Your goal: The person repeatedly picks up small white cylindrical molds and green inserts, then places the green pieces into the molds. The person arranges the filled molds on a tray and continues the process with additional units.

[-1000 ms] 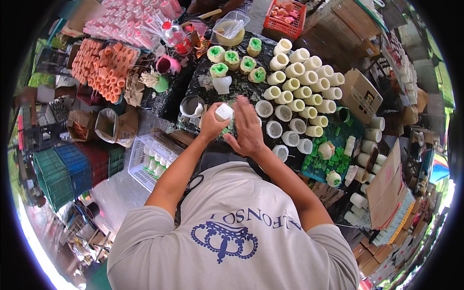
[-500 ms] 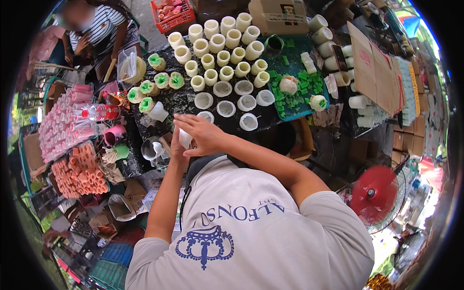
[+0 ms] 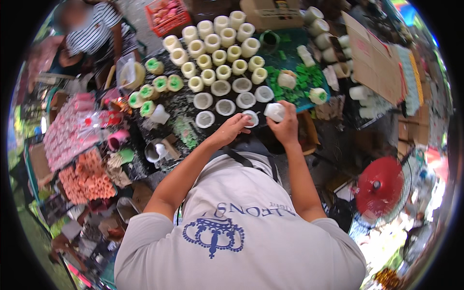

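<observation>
Starting from the left of the tabletop (image 3: 181, 103), best to leave untouched the green-topped pieces (image 3: 160, 83) and the small white piece (image 3: 159, 115), all well apart from both hands; then mind the green crumbs (image 3: 187, 134) and avoid dragging the left forearm through them. Next, near the middle, left grip (image 3: 231, 129) with fingers bent and fairly close together, tips at the edge of a round white cup (image 3: 251, 117); impossible to tell whether holding this cup or only resting beside it. Better to steady such a rim lightly, without pressing inward, as probably thin and easy to dent. Just right of this cup, white faceted piece (image 3: 275, 112), apparently lifted, in the right grip (image 3: 287, 126), with fingers and thumb closed around its right and lower sides. Hold it firmly but without squeezing, as probably smooth; turn slowly from the wrist and pass clear of the neighbouring white cup (image 3: 264, 94). Farther right, watch the blue-green tray (image 3: 296, 39) with green chips (image 3: 309, 81), and avoid brushing knuckles against it
</observation>
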`<act>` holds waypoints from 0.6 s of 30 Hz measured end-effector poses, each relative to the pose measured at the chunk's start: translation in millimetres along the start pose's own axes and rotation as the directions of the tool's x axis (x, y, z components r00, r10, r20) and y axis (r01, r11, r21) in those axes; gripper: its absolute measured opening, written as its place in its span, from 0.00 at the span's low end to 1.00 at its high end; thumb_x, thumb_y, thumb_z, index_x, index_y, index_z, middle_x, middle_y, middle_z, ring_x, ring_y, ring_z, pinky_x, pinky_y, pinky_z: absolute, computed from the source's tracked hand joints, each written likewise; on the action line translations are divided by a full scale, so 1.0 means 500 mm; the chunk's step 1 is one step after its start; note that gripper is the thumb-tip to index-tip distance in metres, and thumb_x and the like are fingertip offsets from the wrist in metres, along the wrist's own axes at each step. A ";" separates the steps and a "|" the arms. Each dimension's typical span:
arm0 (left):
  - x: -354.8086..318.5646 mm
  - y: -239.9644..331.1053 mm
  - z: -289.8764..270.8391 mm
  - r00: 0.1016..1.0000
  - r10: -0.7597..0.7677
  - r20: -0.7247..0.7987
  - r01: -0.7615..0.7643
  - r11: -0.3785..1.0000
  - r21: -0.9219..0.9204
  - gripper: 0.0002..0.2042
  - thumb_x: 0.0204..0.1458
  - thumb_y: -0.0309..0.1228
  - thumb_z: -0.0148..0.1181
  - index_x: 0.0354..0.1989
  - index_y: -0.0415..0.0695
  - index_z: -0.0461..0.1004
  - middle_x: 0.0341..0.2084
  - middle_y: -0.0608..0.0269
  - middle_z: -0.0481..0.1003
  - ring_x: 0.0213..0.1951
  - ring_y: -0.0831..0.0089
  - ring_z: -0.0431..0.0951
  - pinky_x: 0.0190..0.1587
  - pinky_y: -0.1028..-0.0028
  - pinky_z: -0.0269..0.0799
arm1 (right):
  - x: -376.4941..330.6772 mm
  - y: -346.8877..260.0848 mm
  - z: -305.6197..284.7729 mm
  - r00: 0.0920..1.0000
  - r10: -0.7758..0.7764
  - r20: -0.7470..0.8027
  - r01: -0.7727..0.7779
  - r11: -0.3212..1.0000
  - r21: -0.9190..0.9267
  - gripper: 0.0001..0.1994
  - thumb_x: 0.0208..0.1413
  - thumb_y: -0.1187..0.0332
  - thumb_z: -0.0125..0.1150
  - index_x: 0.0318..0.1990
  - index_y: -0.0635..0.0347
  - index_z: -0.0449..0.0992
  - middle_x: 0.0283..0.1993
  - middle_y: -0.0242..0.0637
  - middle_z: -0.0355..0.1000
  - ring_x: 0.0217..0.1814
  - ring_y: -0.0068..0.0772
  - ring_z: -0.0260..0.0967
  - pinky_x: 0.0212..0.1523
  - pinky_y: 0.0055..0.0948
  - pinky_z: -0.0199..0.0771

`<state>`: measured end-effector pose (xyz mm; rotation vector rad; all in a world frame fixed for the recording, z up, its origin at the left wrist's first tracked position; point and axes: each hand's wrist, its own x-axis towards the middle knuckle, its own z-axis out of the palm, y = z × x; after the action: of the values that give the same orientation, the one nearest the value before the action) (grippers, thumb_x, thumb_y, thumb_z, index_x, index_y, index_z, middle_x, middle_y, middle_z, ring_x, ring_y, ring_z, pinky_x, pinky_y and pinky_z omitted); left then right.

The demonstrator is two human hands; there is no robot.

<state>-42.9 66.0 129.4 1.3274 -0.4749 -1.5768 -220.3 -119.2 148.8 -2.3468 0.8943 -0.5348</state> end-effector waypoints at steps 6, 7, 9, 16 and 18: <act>-0.071 -0.064 -0.146 0.798 0.166 -0.579 -0.093 0.984 0.154 0.17 0.69 0.37 0.65 0.56 0.35 0.76 0.43 0.56 0.83 0.41 0.69 0.83 0.46 0.67 0.80 | -0.021 0.183 0.103 0.978 0.048 0.201 -0.043 0.999 -0.027 0.37 0.46 0.70 0.81 0.65 0.57 0.69 0.61 0.50 0.69 0.64 0.60 0.71 0.65 0.50 0.75; -0.090 -0.095 -0.185 0.663 0.238 -0.710 -0.072 0.964 0.256 0.19 0.66 0.37 0.68 0.55 0.35 0.76 0.45 0.54 0.82 0.42 0.67 0.83 0.47 0.66 0.80 | -0.020 0.188 0.116 0.962 0.079 0.260 -0.068 0.996 -0.050 0.41 0.46 0.70 0.82 0.69 0.56 0.67 0.63 0.51 0.69 0.67 0.60 0.70 0.67 0.50 0.74; -0.122 -0.157 -0.266 0.389 0.331 -0.860 0.032 0.928 0.372 0.24 0.60 0.39 0.74 0.56 0.34 0.74 0.51 0.48 0.78 0.49 0.61 0.80 0.53 0.62 0.77 | -0.030 0.202 0.140 0.972 0.070 0.224 -0.051 0.994 -0.093 0.43 0.46 0.70 0.82 0.72 0.56 0.65 0.65 0.52 0.69 0.69 0.60 0.69 0.69 0.50 0.74; -0.105 -0.220 -0.502 -0.071 0.019 -0.997 0.316 0.949 -0.004 0.55 0.47 0.53 0.83 0.74 0.32 0.56 0.70 0.36 0.61 0.75 0.40 0.59 0.74 0.48 0.63 | -0.018 0.178 0.120 0.953 0.059 0.296 -0.010 0.987 -0.163 0.52 0.48 0.66 0.82 0.80 0.56 0.57 0.78 0.54 0.60 0.81 0.60 0.58 0.80 0.51 0.61; -0.084 -0.202 -0.502 -0.032 -0.046 -0.998 0.354 0.934 -0.055 0.55 0.48 0.55 0.82 0.76 0.36 0.57 0.73 0.36 0.59 0.73 0.41 0.64 0.72 0.50 0.69 | -0.017 0.180 0.093 0.968 0.035 0.248 0.002 0.989 -0.149 0.50 0.51 0.66 0.79 0.80 0.58 0.56 0.79 0.55 0.60 0.81 0.60 0.57 0.81 0.51 0.60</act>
<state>137.5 217.2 -10.7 2.4032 0.5768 -0.2939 -243.7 -151.9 55.4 -2.4679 0.8591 -0.1634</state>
